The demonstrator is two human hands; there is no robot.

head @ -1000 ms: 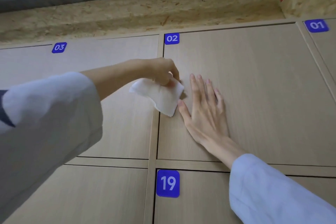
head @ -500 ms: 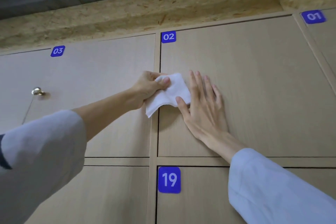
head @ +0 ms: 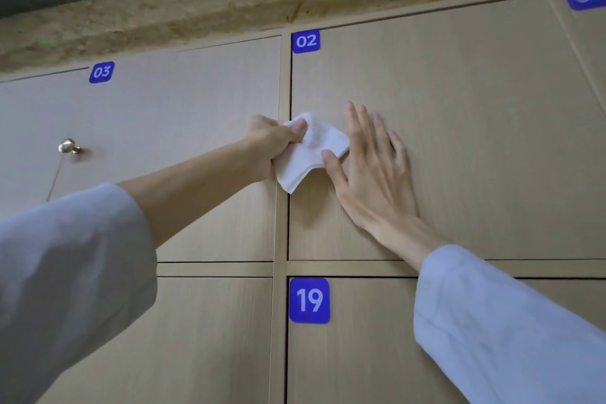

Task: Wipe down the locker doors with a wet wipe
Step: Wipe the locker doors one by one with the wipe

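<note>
Nearest, two pale sleeves (head: 75,272) are reaching up toward the lockers. Left hand (head: 272,144) is gripping a crumpled white wet wipe (head: 314,154) at the left edge of locker door 02 (head: 459,128), thumb curled over it; right hand (head: 373,174) is lying flat on that door, fingers straight, thumb touching the wipe. Beyond, door 03 (head: 170,108) is carrying a brass knob (head: 69,146), and a chipboard band (head: 229,6) is running above.

Five locker doors (head: 459,128), four number labels (head: 305,41), one knob (head: 68,146), one wipe (head: 314,154).
</note>
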